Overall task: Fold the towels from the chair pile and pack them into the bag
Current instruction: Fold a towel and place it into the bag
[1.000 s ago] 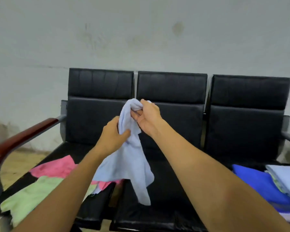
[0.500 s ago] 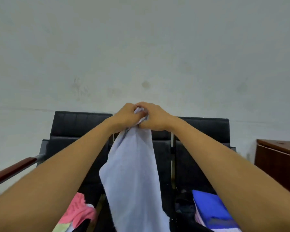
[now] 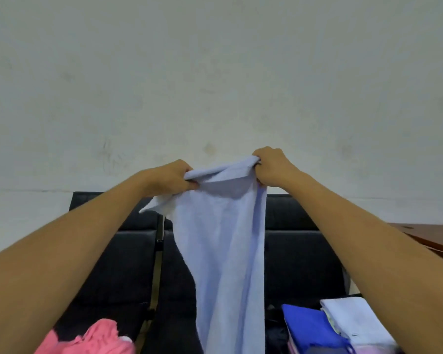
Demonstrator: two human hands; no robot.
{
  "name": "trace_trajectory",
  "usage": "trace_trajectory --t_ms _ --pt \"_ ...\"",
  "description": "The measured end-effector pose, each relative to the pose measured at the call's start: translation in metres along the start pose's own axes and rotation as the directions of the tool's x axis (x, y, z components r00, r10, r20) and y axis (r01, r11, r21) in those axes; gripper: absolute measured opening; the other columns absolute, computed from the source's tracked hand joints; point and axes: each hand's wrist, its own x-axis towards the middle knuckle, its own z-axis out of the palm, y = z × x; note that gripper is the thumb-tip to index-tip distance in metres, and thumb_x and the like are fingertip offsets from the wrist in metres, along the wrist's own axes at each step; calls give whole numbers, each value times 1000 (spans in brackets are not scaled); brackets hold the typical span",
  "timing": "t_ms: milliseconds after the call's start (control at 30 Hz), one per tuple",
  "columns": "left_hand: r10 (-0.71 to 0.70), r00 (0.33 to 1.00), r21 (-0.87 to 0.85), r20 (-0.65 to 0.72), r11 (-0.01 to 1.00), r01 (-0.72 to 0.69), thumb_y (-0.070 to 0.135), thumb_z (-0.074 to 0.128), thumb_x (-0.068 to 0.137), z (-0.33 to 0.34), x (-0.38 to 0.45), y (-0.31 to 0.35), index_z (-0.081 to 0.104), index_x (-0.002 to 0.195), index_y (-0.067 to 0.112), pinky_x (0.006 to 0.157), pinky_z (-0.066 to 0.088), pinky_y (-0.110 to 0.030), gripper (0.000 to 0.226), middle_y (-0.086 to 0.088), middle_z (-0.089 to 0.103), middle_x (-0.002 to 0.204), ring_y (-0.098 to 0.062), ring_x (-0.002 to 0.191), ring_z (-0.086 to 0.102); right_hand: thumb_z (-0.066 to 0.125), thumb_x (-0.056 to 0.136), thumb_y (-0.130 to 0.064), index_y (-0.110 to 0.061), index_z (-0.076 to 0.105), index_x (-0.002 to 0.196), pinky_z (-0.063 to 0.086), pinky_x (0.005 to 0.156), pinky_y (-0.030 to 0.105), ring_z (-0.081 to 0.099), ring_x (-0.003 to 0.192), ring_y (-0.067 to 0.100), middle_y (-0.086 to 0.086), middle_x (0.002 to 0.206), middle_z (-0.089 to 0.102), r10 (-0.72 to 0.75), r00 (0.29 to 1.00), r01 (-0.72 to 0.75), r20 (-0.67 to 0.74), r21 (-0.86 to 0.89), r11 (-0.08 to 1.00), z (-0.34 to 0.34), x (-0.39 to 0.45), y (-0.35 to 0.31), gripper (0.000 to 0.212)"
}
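Towel, pale blue, held up at centre frame before the black chairs, hanging from its top edge. Pinched at each upper corner: left hand at 9 o'clock of the edge, right hand at 3 o'clock, fingers curled tight on cloth. Half a second ago bunched together at one point; now drawn apart, spreading the edge. Likely squared up for a first fold. Pink towel at 7 o'clock, folded stack at 5 o'clock. No bag seen. No readable writing or labels.
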Motion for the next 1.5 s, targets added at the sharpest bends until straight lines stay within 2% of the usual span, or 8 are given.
trace_trajectory --t_ms 267,467,700,800,900,1133,1300,1500 --pt "5 996 46 -93 999 -1 39 72 84 -33 -1 11 59 75 6 63 40 -32 36 -8 56 74 -21 68 51 34 85 9 -12 32 62 25 51 31 36 60 22 6 65 41 97 982 -72 -161 157 985 -13 -2 9 32" --pt "-157 963 159 218 979 124 56 79 71 -52 -27 21 72 96 16 83 59 -33 48 4 76 89 -15 84 72 35 98 -4 -9 46 66 29 57 27 39 63 15 2 71 49 58 963 -109 263 183 977 -25 -24 7 34" --pt "-300 878 340 372 924 172 36 87 69 -15 -26 -25 72 90 15 72 60 -31 33 3 76 80 -17 75 74 48 99 -46 -20 67 99 51 73 31 68 83 17 3 99 72 -4 808 -315 589 437 842 26 -37 24 32" --pt "-341 861 410 377 895 175 38 87 68 22 -10 -64 70 91 18 74 59 -31 34 4 74 85 -17 78 72 76 84 -41 -20 70 104 59 78 33 75 89 19 2 98 77 -45 730 -214 682 291 933 73 -33 38 30" --pt "-370 830 472 418 869 150 38 83 71 76 7 -104 67 91 17 78 58 -34 33 0 71 87 -17 79 69 76 79 -19 -14 63 75 53 61 27 68 69 22 2 77 70 24 678 -27 735 -8 1000 135 -28 53 14" --pt "-171 984 626 -41 764 159 12 60 86 157 47 -163 56 88 9 70 51 -42 5 -9 58 84 -30 73 58 59 92 -13 -14 49 92 39 72 35 59 91 32 8 95 54 30 910 144 413 -384 912 241 -4 77 10" --pt "26 936 585 -350 787 197 -5 52 80 128 85 -167 56 76 6 63 43 -42 12 -19 60 82 -42 79 60 46 93 5 -5 58 99 42 71 39 60 93 40 18 100 60 77 994 -66 79 -138 988 234 50 84 17" --pt "13 953 512 -303 846 151 -4 51 79 125 87 -167 53 66 7 60 42 -39 16 -14 54 73 -36 67 54 45 91 7 -6 50 81 46 63 43 55 72 35 13 77 53 21 999 -26 -38 -122 992 240 47 93 17"
